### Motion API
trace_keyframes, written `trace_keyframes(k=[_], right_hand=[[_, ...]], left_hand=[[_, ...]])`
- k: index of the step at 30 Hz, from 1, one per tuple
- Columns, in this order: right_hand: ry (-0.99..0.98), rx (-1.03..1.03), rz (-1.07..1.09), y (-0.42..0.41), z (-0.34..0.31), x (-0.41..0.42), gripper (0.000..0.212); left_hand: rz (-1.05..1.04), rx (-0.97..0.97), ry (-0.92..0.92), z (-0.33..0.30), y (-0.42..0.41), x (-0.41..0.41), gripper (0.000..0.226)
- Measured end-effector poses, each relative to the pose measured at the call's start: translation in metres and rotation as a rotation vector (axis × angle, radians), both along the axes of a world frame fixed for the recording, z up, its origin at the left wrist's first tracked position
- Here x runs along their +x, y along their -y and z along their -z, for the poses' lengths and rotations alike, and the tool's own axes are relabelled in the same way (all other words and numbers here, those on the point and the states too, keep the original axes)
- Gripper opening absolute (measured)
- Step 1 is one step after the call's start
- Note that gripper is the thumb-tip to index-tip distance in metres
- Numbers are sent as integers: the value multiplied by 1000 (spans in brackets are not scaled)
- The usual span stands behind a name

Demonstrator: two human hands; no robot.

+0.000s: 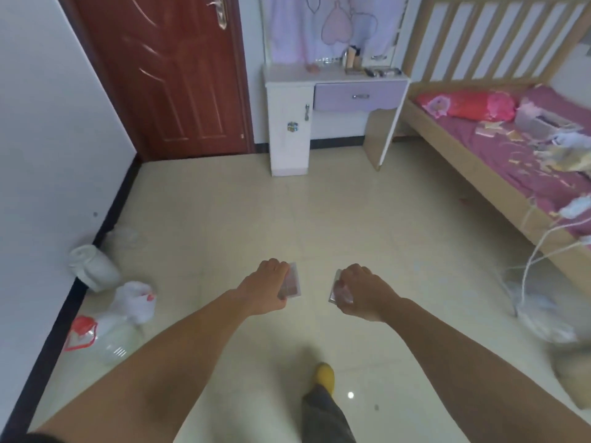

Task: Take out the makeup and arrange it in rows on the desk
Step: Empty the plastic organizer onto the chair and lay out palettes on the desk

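Observation:
My left hand [263, 287] grips a flat clear makeup case [291, 284] with pinkish contents, held out over the floor. Level with it, my right hand [364, 290] holds a second clear makeup case [335, 287] by its edge. Both hands are stretched forward, a short gap between them. Far ahead against the wall stands the white desk [287, 79] with a purple drawer. Some makeup items [372, 70] lie on its right part, too small and blurred to tell apart. The desk's left part is bare.
A red-brown door [166, 75] is left of the desk. A bed [518, 155] with purple sheet and scattered things runs along the right. White bags [134, 300], a clear bottle [105, 338] and a bin [92, 266] sit by the left wall. Cables [537, 257] hang at right.

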State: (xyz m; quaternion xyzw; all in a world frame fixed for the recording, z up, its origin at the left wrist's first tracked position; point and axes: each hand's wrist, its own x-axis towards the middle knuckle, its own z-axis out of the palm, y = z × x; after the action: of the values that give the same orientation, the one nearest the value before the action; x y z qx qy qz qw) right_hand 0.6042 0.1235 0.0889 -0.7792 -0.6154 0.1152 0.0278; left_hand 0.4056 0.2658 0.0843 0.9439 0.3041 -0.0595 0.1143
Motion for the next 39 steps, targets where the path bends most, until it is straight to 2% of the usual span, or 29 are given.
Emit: trace_keyframes(k=[5, 17, 33, 39], right_hand=[[-11, -16, -71, -107, -3, 79, 35], [18, -14, -130, -331, -11, 264, 31], [-66, -47, 4, -642, -19, 525, 33], [-19, -80, -90, -771, -12, 645, 27]], left_hand=[[-76, 31, 7, -8, -98, 69, 44], [-160, -69, 56, -14, -302, 237, 43], [-28, -96, 71, -17, -642, 521, 42], [-75, -78, 123, -10, -759, 640, 43]])
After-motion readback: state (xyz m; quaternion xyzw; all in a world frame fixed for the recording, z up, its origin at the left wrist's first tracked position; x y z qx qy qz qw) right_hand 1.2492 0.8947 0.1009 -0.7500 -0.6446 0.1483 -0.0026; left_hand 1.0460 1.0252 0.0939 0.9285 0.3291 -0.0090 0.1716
